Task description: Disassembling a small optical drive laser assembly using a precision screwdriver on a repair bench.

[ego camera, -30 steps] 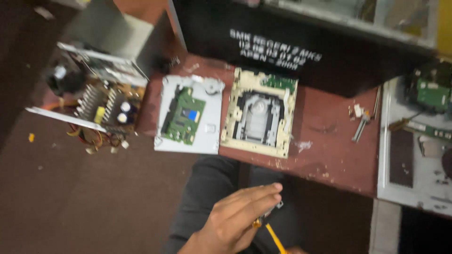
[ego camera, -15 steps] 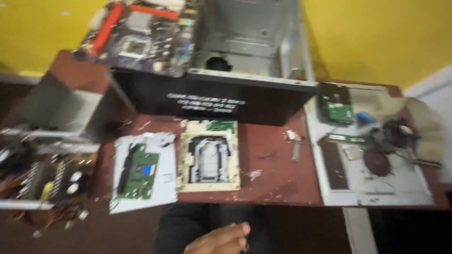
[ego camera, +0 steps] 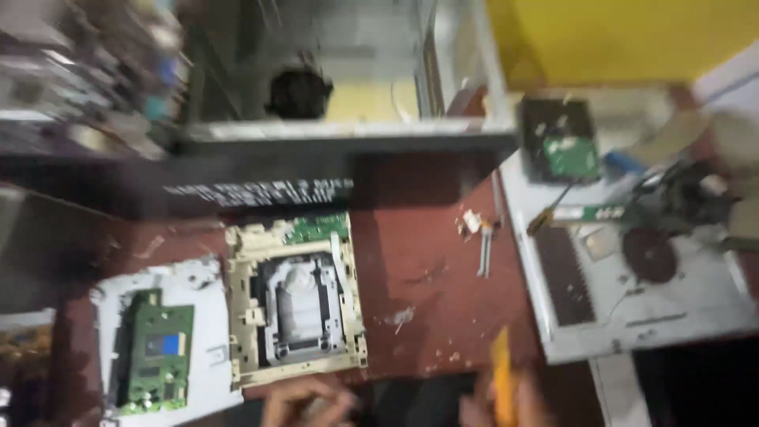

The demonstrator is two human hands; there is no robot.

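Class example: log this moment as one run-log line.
left hand: beside drive frame | right hand: holds yellow tool | blurred

Dim indoor light, heavy motion blur throughout, deep shadows upper left.

The table (ego camera: pixel 427 261) is a reddish brown, and the opened drive frame (ego camera: pixel 296 296) on it is cream with a grey middle, next to a green circuit board (ego camera: pixel 154 360) sitting on a white plate (ego camera: pixel 209 348). The right hand (ego camera: pixel 506 399) has an orange-yellow tool (ego camera: pixel 501 372), the wall (ego camera: pixel 624 35) behind is bright yellow, and there's a dark grey computer case (ego camera: pixel 316 158) plus a light grey panel (ego camera: pixel 632 316).
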